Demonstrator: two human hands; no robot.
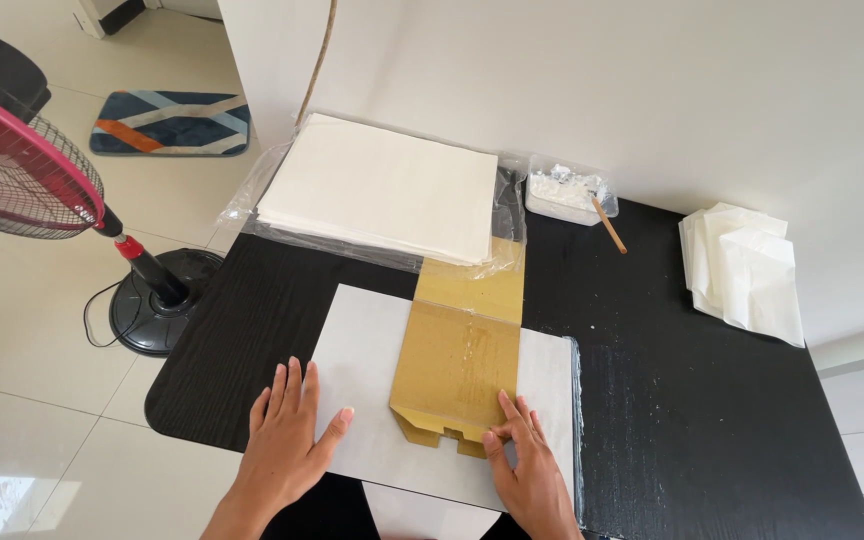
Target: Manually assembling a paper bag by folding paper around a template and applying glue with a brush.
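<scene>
A white paper sheet lies flat on the black table. A long brown cardboard template lies on top of it, running from the sheet's near edge up past its far edge. My left hand rests flat, fingers spread, on the left part of the white sheet. At the template's near right corner my right hand presses its fingertips on the notched edge. Neither hand grips anything.
A stack of white paper sheets on clear plastic wrap sits at the table's far side. A small container of white paste with a wooden stick stands beside it. Folded white papers lie far right. A red standing fan is left of the table.
</scene>
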